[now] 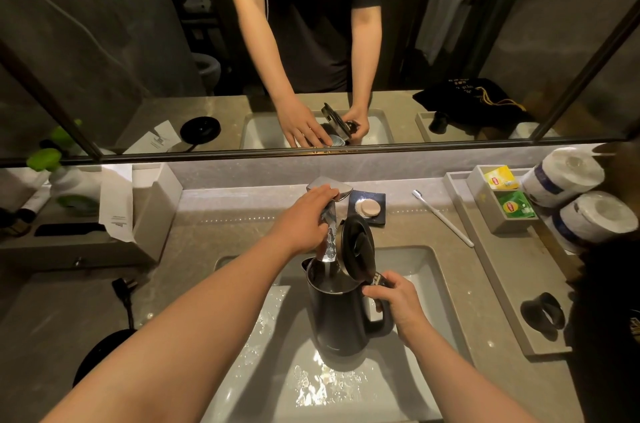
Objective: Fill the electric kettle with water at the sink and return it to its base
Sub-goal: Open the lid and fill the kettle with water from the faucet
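Head view: filling step underway, right hand gripping handle of dark cylindrical electric kettle, lid up, over white sink basin, left hand on chrome faucet lever; next: shut water, close lid, carry to round black base on counter at left.

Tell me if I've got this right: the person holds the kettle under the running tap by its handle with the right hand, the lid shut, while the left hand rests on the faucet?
Not quite. The head view shows the kettle with its lid flipped open, water streaming in. The rest holds: right hand on the handle, left hand on the faucet.
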Demonstrator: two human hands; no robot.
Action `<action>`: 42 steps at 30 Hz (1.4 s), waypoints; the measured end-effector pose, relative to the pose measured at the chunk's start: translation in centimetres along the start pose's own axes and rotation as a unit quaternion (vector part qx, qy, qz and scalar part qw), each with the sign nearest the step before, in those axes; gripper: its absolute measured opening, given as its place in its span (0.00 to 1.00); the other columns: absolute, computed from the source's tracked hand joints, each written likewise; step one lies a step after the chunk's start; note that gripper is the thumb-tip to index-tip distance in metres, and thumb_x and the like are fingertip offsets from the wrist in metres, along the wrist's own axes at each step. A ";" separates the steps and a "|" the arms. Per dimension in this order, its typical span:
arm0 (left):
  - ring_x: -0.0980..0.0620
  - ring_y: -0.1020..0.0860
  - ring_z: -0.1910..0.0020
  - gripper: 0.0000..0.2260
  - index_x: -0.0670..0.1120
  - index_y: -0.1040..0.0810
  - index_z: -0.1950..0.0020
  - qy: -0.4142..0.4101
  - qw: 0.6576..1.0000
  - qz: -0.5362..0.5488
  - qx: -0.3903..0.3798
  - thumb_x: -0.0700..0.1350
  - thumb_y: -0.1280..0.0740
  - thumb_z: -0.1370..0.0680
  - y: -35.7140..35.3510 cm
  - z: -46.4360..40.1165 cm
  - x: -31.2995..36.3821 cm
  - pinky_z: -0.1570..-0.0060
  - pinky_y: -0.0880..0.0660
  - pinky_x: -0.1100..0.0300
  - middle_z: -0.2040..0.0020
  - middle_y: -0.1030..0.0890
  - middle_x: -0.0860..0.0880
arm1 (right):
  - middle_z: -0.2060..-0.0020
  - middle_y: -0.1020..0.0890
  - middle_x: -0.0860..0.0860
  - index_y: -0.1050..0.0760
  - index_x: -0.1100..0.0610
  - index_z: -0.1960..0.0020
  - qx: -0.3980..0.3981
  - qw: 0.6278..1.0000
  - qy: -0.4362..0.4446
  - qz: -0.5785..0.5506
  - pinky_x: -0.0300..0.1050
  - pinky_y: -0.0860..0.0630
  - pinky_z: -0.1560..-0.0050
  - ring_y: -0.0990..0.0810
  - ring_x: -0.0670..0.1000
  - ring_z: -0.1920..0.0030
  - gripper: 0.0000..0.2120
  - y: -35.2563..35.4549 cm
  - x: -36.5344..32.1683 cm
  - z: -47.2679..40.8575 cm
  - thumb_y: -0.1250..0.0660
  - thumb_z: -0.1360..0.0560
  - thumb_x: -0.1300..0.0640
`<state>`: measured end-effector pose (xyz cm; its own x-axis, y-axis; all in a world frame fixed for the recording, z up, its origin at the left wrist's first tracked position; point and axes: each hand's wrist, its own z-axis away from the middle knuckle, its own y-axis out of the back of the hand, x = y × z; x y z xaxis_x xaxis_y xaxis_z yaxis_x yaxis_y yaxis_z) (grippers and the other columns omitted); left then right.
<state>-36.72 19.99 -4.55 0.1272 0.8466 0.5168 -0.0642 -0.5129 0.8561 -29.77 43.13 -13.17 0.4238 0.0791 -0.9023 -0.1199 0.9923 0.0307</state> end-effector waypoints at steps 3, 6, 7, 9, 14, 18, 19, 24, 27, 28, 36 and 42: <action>0.50 0.41 0.26 0.33 0.58 0.42 0.25 -0.001 1.000 -0.004 -0.001 0.41 0.34 0.27 -0.1 -0.1 -0.1 0.32 0.36 0.48 0.23 0.40 0.52 | 0.73 0.23 0.51 0.23 0.61 0.62 -0.005 1.000 -0.002 -0.007 0.46 0.27 0.66 0.24 0.50 0.70 0.14 0.1 0.1 -0.1 0.22 0.43 0.58; 0.51 0.41 0.26 0.33 0.57 0.43 0.25 0.000 1.000 -0.002 -0.002 0.41 0.34 0.27 -0.2 -0.1 -0.2 0.31 0.37 0.49 0.23 0.40 0.52 | 0.73 0.22 0.51 0.23 0.60 0.63 -0.002 1.000 -0.002 -0.005 0.45 0.26 0.66 0.22 0.48 0.71 0.13 0.2 0.2 -0.2 0.22 0.43 0.57; 0.51 0.41 0.26 0.33 0.57 0.42 0.25 0.000 1.000 -0.002 -0.002 0.41 0.34 0.27 -0.2 -0.1 -0.2 0.31 0.37 0.49 0.23 0.40 0.52 | 0.73 0.22 0.51 0.23 0.59 0.64 -0.002 1.000 -0.002 -0.004 0.45 0.26 0.66 0.22 0.48 0.71 0.13 0.2 0.2 -0.2 0.22 0.43 0.57; 0.51 0.41 0.26 0.33 0.58 0.42 0.25 -0.001 1.000 -0.004 -0.002 0.41 0.34 0.27 -0.2 -0.1 -0.3 0.32 0.36 0.48 0.23 0.40 0.53 | 0.73 0.22 0.50 0.23 0.58 0.65 -0.004 1.000 -0.002 -0.005 0.45 0.26 0.67 0.22 0.47 0.72 0.13 0.1 0.2 -0.2 0.22 0.44 0.56; 0.51 0.41 0.26 0.34 0.59 0.43 0.26 0.001 1.000 -0.010 -0.004 0.42 0.34 0.27 -0.2 -0.1 -0.3 0.33 0.34 0.47 0.23 0.41 0.53 | 0.73 0.23 0.51 0.24 0.60 0.64 -0.005 1.000 0.000 -0.008 0.45 0.27 0.67 0.23 0.48 0.71 0.16 0.0 0.2 -0.2 0.22 0.46 0.55; 0.51 0.41 0.26 0.33 0.58 0.43 0.25 0.002 1.000 -0.008 -0.004 0.41 0.34 0.27 -0.2 -0.2 -0.3 0.32 0.35 0.48 0.23 0.41 0.53 | 0.74 0.23 0.51 0.24 0.60 0.63 -0.004 1.000 0.001 -0.008 0.45 0.27 0.66 0.24 0.49 0.71 0.16 0.0 0.3 -0.3 0.22 0.46 0.55; 0.51 0.41 0.26 0.33 0.58 0.43 0.25 0.002 1.000 -0.007 -0.004 0.41 0.34 0.27 -0.2 -0.1 -0.3 0.32 0.36 0.48 0.23 0.41 0.53 | 0.74 0.24 0.51 0.24 0.60 0.64 -0.003 1.000 0.001 -0.007 0.45 0.28 0.66 0.24 0.49 0.71 0.15 0.0 0.3 -0.3 0.22 0.45 0.56; 0.51 0.41 0.26 0.33 0.58 0.42 0.26 0.000 1.000 -0.006 -0.003 0.41 0.34 0.27 -0.1 -0.1 -0.3 0.32 0.35 0.48 0.23 0.40 0.53 | 0.73 0.24 0.52 0.24 0.61 0.63 0.000 1.000 0.000 -0.006 0.45 0.28 0.67 0.24 0.50 0.71 0.16 0.0 0.4 -0.3 0.22 0.46 0.56; 0.51 0.41 0.26 0.33 0.58 0.42 0.26 -0.001 1.000 -0.004 -0.002 0.41 0.34 0.27 -0.1 -0.1 -0.3 0.32 0.36 0.49 0.23 0.40 0.53 | 0.73 0.24 0.52 0.24 0.62 0.63 0.002 1.000 0.003 -0.006 0.46 0.27 0.67 0.24 0.49 0.70 0.19 0.0 0.4 -0.4 0.22 0.48 0.53; 0.51 0.41 0.26 0.33 0.58 0.42 0.26 -0.001 1.000 -0.002 -0.002 0.41 0.34 0.27 -0.1 -0.1 -0.3 0.32 0.36 0.49 0.23 0.40 0.53 | 0.73 0.24 0.52 0.23 0.62 0.63 0.004 1.000 0.004 -0.006 0.46 0.27 0.66 0.24 0.49 0.70 0.20 0.0 0.5 -0.4 0.22 0.48 0.52; 0.51 0.41 0.26 0.32 0.56 0.41 0.25 -0.003 1.000 0.003 -0.003 0.41 0.35 0.26 0.2 0.0 0.0 0.31 0.38 0.50 0.23 0.40 0.52 | 0.73 0.24 0.53 0.24 0.61 0.64 0.008 1.000 0.002 -0.002 0.46 0.27 0.66 0.24 0.50 0.70 0.20 0.0 0.8 -0.6 0.22 0.48 0.52; 0.50 0.41 0.26 0.32 0.56 0.41 0.25 -0.004 1.000 0.004 -0.002 0.41 0.35 0.26 0.4 0.0 0.1 0.31 0.38 0.49 0.23 0.40 0.52 | 0.73 0.23 0.51 0.25 0.59 0.65 0.009 1.000 0.002 0.006 0.48 0.26 0.65 0.23 0.51 0.69 0.16 0.1 0.9 -0.6 0.22 0.46 0.54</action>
<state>-36.72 19.87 -4.19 0.1336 0.8414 0.5236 -0.0695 -0.5191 0.8519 -29.95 43.26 -14.27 0.4182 0.0906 -0.9038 -0.1086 0.9929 0.0493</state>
